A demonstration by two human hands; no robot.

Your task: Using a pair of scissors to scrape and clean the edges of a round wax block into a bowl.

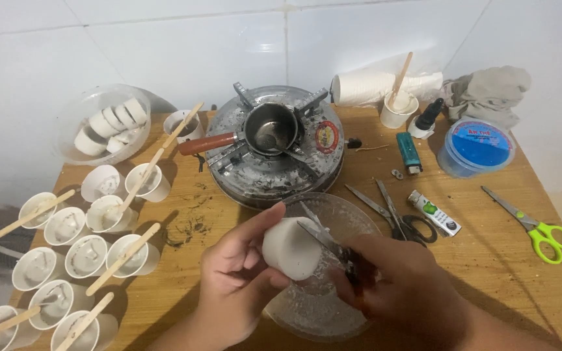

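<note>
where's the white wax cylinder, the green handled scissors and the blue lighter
white wax cylinder [292, 248], head view, on its curved side between the two hands
green-handled metal scissors [549, 238], head view, on the green handle loops
blue plastic lighter [408, 149], head view, on the middle of its body

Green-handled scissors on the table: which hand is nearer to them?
Right. The right hand works small scissors against the white wax block, across bare table from the green-handled scissors. The left hand grips that block farther left.
</note>
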